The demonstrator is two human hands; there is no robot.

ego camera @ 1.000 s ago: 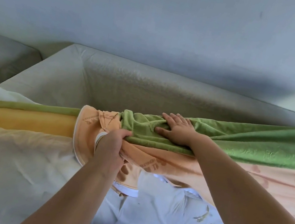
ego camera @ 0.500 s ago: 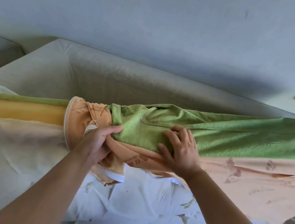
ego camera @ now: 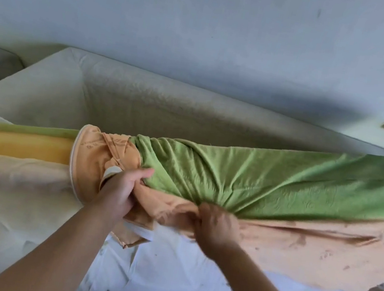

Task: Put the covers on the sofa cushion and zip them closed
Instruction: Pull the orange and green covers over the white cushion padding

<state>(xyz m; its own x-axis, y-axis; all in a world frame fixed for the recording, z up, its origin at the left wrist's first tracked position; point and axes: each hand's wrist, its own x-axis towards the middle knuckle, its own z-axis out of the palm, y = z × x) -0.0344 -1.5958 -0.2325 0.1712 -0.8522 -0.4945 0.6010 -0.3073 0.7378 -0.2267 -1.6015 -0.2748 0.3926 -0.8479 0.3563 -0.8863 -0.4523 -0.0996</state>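
cover [ego camera: 268,183] bunched partway along the cushion [ego camera: 8,142]
your left hand [ego camera: 122,189] and right hand [ego camera: 218,223] both grip its gathered fabric

Just the one camera, worn on the person's head, wide-angle, tilted forward and down. It's right up close over the left hand [ego camera: 119,189] and right hand [ego camera: 217,222] on the cover [ego camera: 268,183], facing across the cushion [ego camera: 13,143] toward the sofa back [ego camera: 165,115] and wall [ego camera: 206,20].
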